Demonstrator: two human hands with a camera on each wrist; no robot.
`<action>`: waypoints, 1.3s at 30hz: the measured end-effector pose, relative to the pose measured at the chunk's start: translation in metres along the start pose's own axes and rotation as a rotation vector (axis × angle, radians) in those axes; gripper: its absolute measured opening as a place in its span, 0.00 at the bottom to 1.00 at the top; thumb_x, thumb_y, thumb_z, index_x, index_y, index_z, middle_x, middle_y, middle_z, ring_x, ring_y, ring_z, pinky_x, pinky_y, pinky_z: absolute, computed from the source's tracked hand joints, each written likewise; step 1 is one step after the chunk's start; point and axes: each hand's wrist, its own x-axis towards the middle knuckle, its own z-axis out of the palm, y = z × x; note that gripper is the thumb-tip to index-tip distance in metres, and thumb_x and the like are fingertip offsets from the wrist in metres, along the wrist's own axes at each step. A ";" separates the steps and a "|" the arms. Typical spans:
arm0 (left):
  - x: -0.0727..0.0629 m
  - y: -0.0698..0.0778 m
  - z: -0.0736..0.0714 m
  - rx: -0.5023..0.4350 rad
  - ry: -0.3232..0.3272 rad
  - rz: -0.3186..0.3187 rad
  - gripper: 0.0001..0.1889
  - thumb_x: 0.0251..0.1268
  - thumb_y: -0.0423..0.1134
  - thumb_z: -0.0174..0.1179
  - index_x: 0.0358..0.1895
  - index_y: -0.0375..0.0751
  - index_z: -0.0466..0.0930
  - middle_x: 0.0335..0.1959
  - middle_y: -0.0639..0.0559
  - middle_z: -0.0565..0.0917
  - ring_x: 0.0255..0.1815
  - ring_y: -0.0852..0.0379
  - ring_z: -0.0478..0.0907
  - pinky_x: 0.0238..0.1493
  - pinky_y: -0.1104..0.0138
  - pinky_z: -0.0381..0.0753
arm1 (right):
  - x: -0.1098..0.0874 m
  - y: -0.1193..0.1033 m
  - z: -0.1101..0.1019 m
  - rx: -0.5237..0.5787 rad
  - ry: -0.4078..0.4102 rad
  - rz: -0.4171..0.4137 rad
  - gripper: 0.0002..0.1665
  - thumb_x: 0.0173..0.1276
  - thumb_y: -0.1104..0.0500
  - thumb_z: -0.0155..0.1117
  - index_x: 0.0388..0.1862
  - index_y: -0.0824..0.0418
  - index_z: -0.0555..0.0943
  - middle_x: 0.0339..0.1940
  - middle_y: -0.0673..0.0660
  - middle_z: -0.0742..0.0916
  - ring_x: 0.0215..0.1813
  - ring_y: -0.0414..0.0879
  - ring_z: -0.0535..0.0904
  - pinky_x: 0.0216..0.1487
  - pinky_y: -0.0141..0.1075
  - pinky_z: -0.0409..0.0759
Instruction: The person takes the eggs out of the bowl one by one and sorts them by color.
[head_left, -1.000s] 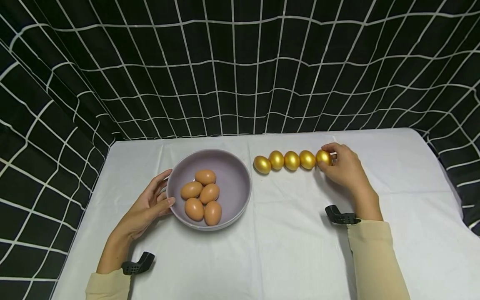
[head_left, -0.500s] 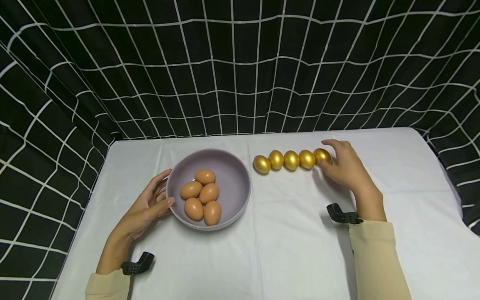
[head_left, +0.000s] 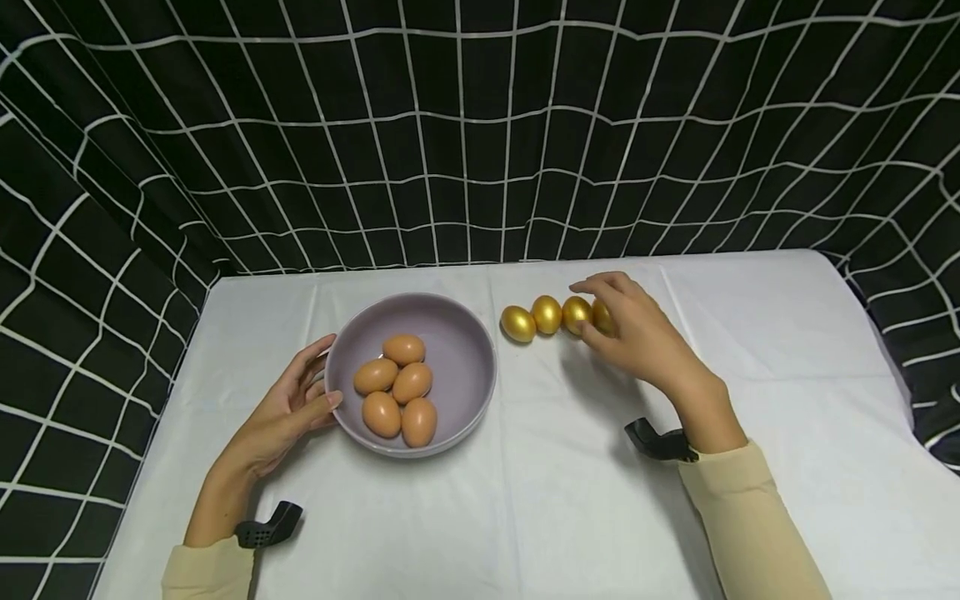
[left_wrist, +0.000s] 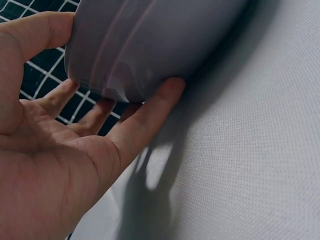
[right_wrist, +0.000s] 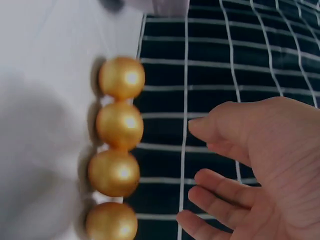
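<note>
One round, glossy mauve bowl (head_left: 459,367), left of centre in the head view; contents: five brown eggs (head_left: 412,383). Left hand (head_left: 281,417): thumb and fingers gripping the bowl's left side. Row of shiny gold eggs (head_left: 547,315), at least four, upper right of centre. Right hand (head_left: 639,332): fingers parted, grasping nothing, over the row's right end. White cloth (head_left: 465,525) beneath.

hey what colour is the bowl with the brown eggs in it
The bowl is greyish purple, clearest in the head view.

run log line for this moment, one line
left hand: holds purple bowl | right hand: near gold eggs, holding nothing | bowl contents: five brown eggs
</note>
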 end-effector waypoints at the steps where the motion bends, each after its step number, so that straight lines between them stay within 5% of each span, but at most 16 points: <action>1: 0.000 0.000 0.000 0.000 0.000 0.002 0.42 0.79 0.31 0.58 0.87 0.56 0.46 0.83 0.40 0.56 0.71 0.66 0.75 0.56 0.64 0.88 | 0.001 -0.003 0.001 0.005 -0.004 -0.018 0.25 0.72 0.62 0.68 0.68 0.61 0.79 0.69 0.65 0.79 0.69 0.63 0.76 0.69 0.60 0.75; 9: 0.000 0.000 0.000 -0.005 0.001 0.012 0.42 0.78 0.31 0.58 0.87 0.55 0.47 0.83 0.40 0.56 0.71 0.66 0.75 0.56 0.63 0.88 | 0.010 -0.031 0.007 0.065 -0.054 -0.129 0.24 0.74 0.61 0.67 0.68 0.58 0.80 0.69 0.60 0.81 0.73 0.57 0.75 0.75 0.58 0.73; 14: 0.002 0.000 0.000 -0.013 -0.005 0.007 0.42 0.79 0.31 0.58 0.87 0.55 0.47 0.83 0.40 0.56 0.71 0.64 0.75 0.57 0.64 0.87 | 0.020 -0.046 0.010 0.084 -0.075 -0.164 0.23 0.75 0.60 0.66 0.68 0.56 0.80 0.69 0.56 0.81 0.66 0.54 0.80 0.68 0.54 0.79; 18: 0.003 0.000 0.000 -0.020 -0.005 0.013 0.42 0.79 0.30 0.58 0.87 0.53 0.46 0.83 0.39 0.55 0.71 0.64 0.75 0.57 0.64 0.88 | 0.031 -0.061 0.015 0.098 -0.128 -0.215 0.23 0.76 0.59 0.66 0.68 0.57 0.80 0.69 0.56 0.82 0.73 0.53 0.77 0.74 0.53 0.76; 27: -0.001 0.001 0.000 -0.002 0.005 0.010 0.42 0.79 0.31 0.58 0.87 0.53 0.46 0.84 0.38 0.54 0.71 0.67 0.74 0.57 0.65 0.88 | 0.055 -0.103 0.040 0.014 -0.269 -0.391 0.24 0.74 0.59 0.67 0.68 0.58 0.81 0.66 0.58 0.82 0.66 0.51 0.80 0.70 0.46 0.81; 39: 0.000 0.002 0.001 -0.013 0.002 0.014 0.41 0.79 0.30 0.57 0.87 0.51 0.46 0.84 0.39 0.53 0.70 0.66 0.75 0.57 0.65 0.88 | 0.084 -0.143 0.065 -0.072 -0.446 -0.485 0.22 0.73 0.63 0.66 0.65 0.57 0.84 0.66 0.57 0.83 0.69 0.52 0.79 0.72 0.46 0.79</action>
